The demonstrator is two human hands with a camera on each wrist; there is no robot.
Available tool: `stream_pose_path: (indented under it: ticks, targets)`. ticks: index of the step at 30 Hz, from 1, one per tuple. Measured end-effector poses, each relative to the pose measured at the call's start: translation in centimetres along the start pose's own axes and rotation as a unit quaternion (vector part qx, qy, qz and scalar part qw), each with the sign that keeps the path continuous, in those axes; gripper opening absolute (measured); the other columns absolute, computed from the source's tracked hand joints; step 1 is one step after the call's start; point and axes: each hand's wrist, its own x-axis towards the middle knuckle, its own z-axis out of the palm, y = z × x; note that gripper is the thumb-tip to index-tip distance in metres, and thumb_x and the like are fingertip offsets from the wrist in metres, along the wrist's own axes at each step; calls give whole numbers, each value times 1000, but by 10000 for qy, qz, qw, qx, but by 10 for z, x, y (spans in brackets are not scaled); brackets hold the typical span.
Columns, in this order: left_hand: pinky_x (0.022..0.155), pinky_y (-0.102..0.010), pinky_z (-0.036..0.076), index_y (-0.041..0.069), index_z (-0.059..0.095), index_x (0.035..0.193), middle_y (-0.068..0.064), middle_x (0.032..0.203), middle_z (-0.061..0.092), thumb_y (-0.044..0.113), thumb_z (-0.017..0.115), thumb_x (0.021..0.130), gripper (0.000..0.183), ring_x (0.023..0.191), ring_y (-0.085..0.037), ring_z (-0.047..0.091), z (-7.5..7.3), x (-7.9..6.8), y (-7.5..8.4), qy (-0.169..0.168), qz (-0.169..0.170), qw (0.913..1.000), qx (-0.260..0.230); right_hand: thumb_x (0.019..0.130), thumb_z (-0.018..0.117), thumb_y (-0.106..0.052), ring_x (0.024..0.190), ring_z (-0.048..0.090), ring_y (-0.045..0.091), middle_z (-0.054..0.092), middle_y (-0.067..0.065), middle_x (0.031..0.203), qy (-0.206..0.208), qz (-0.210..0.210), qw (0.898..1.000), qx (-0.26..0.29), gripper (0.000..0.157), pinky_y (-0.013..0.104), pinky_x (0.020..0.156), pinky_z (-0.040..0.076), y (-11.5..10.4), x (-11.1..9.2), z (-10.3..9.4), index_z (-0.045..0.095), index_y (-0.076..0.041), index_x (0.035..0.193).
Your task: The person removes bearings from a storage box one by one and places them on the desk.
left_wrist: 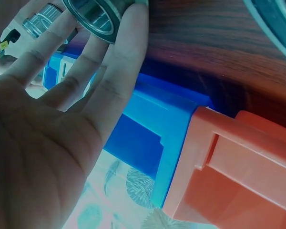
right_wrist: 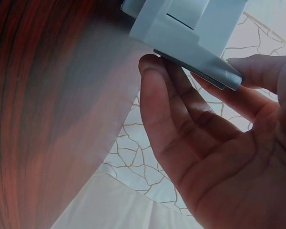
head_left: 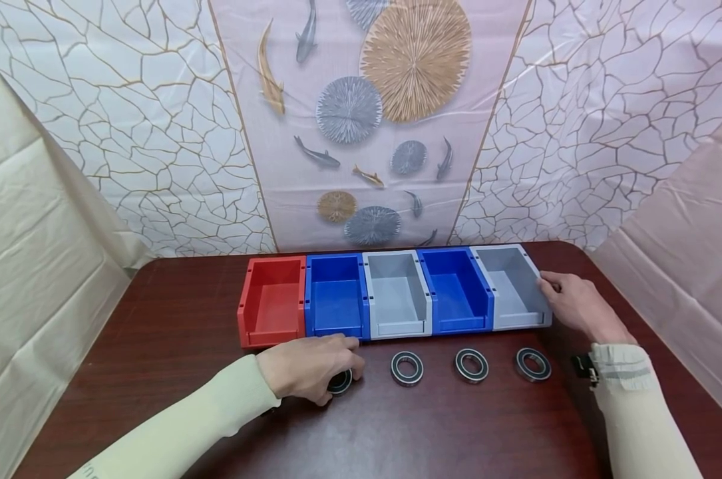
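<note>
My left hand (head_left: 313, 364) reaches over a black-faced ball bearing (head_left: 347, 384) on the table in front of the left blue bin (head_left: 337, 306). Its fingers curl about the bearing's rim, and the hand hides part of it. In the left wrist view, the bearing (left_wrist: 105, 33) lies at the fingertips, while another ring (left_wrist: 276, 24) shows at the top right corner. My right hand (head_left: 582, 306) holds the outer side wall of the right-hand grey bin (head_left: 519, 319). In the right wrist view, the thumb (right_wrist: 262, 69) is at the wall's edge and the fingers are beneath.
The bins adjoin in a row, with a red bin (head_left: 271, 299), a middle grey bin (head_left: 399, 293) and another blue bin (head_left: 456, 293). Three more bearings lie before them: one left (head_left: 406, 381), one middle (head_left: 471, 378), one right (head_left: 533, 376). A patterned curtain (head_left: 349, 186) hangs behind.
</note>
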Motion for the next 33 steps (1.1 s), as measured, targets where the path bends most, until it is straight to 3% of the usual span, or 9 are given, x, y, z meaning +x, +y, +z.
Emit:
stream_pose_path:
  ticks: [4, 8, 13, 26, 33]
  targets:
    - [80, -22, 57, 29, 72, 117, 4, 113, 63, 22, 91, 75, 47, 105, -11, 59, 0, 1, 1, -38, -74, 10000, 43, 109, 38, -35, 123, 52, 56, 48, 41, 141, -26, 40, 10000, 23, 60, 69, 100, 42, 0, 0, 0, 42, 9, 148]
    - [79, -23, 57, 30, 72, 118, 4, 114, 62, 22, 91, 75, 48, 105, -11, 58, 1, 1, 3, -55, -118, 9999, 32, 109, 39, -37, 99, 64, 40, 50, 42, 137, -165, 169, 9997, 72, 62, 56, 83, 53, 1, -3, 0, 39, 8, 150]
    - [80, -23, 57, 30, 71, 118, 5, 113, 62, 22, 91, 74, 48, 105, -11, 58, 1, 3, 5, -39, -64, 10000, 6, 109, 39, -38, 78, 68, 24, 49, 44, 136, -243, 279, 9992, 152, 64, 44, 71, 56, 4, -8, -2, 36, 8, 152]
    - [79, -24, 56, 34, 70, 118, 7, 113, 60, 40, 83, 81, 39, 100, -8, 57, 3, 6, 7, 61, -33, 9997, 216, 109, 39, -38, 84, 69, 28, 51, 43, 135, -126, 239, 9994, 198, 63, 46, 72, 57, 6, -10, -2, 37, 7, 152]
    - [90, -31, 58, 31, 69, 126, 0, 130, 62, 41, 79, 86, 43, 115, -15, 58, 1, 5, 8, 335, 20, 9988, 345, 109, 38, -39, 87, 66, 30, 54, 41, 133, -131, 230, 9996, 128, 63, 44, 73, 54, 5, -8, -1, 37, 7, 152]
